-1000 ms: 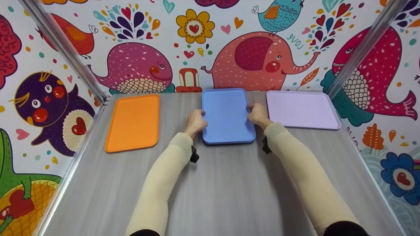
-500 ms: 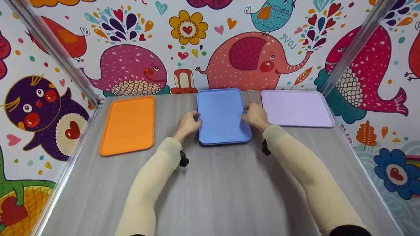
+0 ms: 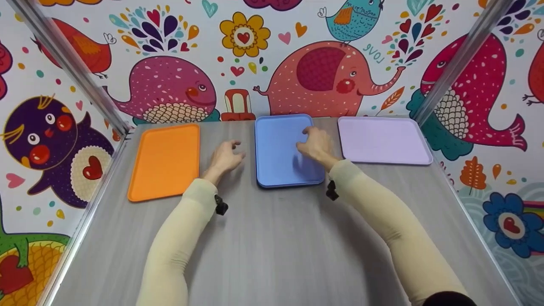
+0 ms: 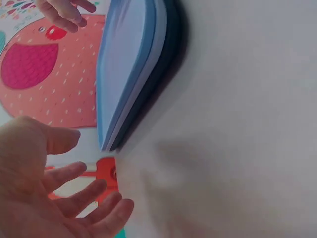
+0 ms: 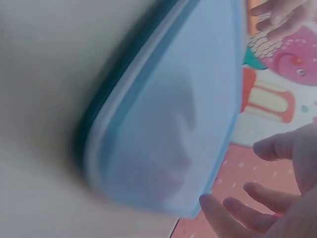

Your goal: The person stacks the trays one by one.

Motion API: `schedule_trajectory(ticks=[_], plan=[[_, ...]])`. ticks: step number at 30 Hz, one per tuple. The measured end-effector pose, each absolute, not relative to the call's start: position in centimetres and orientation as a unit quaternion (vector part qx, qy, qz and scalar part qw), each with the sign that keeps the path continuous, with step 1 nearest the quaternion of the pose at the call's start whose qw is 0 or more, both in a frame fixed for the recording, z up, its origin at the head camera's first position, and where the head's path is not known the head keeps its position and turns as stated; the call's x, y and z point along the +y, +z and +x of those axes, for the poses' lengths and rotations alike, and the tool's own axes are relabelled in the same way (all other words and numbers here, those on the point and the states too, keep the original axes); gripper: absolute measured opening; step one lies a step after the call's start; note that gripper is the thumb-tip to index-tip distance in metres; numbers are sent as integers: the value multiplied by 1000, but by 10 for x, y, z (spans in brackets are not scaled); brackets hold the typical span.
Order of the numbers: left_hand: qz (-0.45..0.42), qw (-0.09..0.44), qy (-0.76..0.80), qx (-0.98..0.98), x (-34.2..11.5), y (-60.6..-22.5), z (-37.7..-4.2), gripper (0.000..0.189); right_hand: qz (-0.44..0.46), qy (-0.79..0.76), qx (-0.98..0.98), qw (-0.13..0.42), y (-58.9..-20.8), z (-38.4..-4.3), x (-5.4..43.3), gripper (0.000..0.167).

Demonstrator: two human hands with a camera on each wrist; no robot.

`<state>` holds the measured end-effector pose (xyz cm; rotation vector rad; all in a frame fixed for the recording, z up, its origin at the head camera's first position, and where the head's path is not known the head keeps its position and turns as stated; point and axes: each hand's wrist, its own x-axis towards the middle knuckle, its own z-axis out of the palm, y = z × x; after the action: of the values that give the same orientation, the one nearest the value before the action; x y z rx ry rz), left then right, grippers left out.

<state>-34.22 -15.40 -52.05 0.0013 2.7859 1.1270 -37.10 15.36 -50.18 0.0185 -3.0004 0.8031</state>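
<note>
A blue tray (image 3: 287,165) lies at the middle of the table's far side. Under it the left wrist view shows a pale layer (image 4: 159,44) and a dark layer (image 4: 171,39), their edges nearly lined up. My left hand (image 3: 226,157) is off the stack, between it and the orange tray (image 3: 165,161), fingers spread and loosely bent. Above the blue tray's right part hovers my right hand (image 3: 318,144), apart from the surface and casting a shadow on it. Neither hand holds anything.
A lilac tray (image 3: 384,140) lies crosswise at the back right, a short gap from the stack. Grey table (image 3: 272,246) surface stretches in front. A patterned wall (image 3: 246,76) rises directly behind the trays, with metal posts at both back corners.
Both hands have let go of the blue tray's sides. The left hand has moved left, away from it; the right has lifted and shifted left over it. The trays stay put.
</note>
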Motion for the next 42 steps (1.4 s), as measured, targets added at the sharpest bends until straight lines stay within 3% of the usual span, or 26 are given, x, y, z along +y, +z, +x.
schedule_trajectory(ticks=[9, 17, 23, 31, 42], plan=[[-16, 33, 379, 925, -208, -515, -335, 56, -6, 402, -916, 0, -496, -362, 101, 53], [-46, 17, 383, 922, -252, -510, -324, 55, -26, 485, -872, -65, -492, -350, 58, 54], [-69, 23, 370, 926, -292, -504, -316, 56, -30, 535, -838, -99, -490, -343, 26, 57], [-165, 28, 365, 916, -343, -498, -317, 70, -36, 520, -844, -129, -498, -342, -22, 61], [-264, 57, 344, 899, -379, -508, -318, 72, -60, 605, -766, -208, -513, -330, -81, 65]])
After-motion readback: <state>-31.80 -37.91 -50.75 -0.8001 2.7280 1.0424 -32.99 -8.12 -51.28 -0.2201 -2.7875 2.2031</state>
